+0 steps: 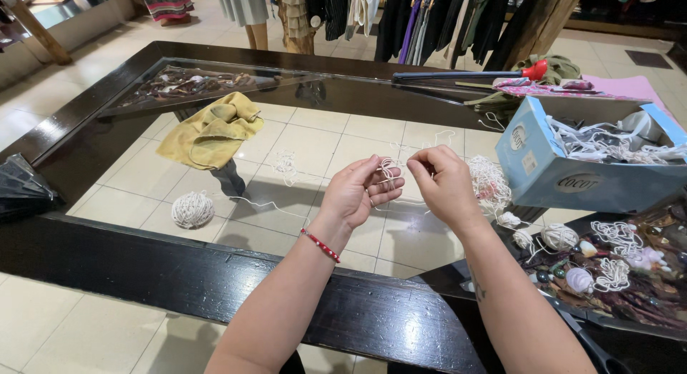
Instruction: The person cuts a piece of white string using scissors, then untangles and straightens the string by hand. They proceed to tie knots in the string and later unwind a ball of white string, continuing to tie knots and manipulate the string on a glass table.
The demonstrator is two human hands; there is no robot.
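Over a glass-topped table (129, 141) with a dark wooden frame: left hand (358, 192) and right hand (444, 184) raised close together, fingertips pinching a knotted piece of white cord (388, 168) between them, a red bracelet (320, 245) on the left wrist. On the glass, a ball of white string (192, 209) well to the left, a loose thread running from it towards the hands, a crumpled yellow cloth (213, 131) beyond, a tangled white net (489, 181) just right of the right hand. At the right, a light blue box (544, 166) full of white cord, with small string balls (559, 237) and shells (580, 279) below it.
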